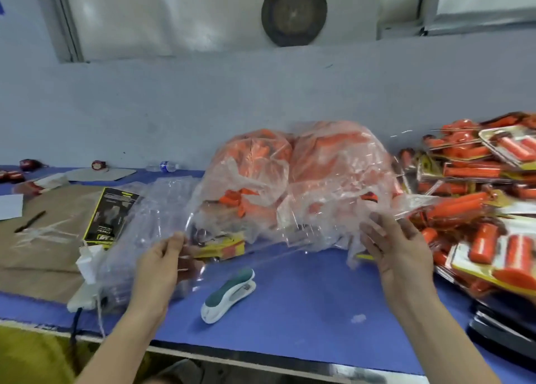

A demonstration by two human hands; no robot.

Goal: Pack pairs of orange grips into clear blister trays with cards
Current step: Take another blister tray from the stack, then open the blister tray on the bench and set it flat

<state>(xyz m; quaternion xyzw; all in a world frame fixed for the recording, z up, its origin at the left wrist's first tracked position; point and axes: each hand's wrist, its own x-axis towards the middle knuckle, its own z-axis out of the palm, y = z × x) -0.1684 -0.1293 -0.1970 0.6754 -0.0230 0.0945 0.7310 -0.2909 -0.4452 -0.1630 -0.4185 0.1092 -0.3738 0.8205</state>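
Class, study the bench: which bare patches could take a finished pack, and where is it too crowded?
Blue mat lies bare between the stapler and the packed pile, down to the front edge. Brown cardboard left of the card stack is partly free. Crowded: the bags of orange grips and tray stack.

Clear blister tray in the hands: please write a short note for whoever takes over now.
Left hand: pinches the left edge of a clear blister tray, which looks empty, above the blue table.
Right hand: fingers nearly straight against the tray's right edge.
Bags of orange grips lie behind the tray; tray stack and cards at left; stapler in front.
Done: pile of finished packs at right.
Left: put two grips and a card in this tray, close it.
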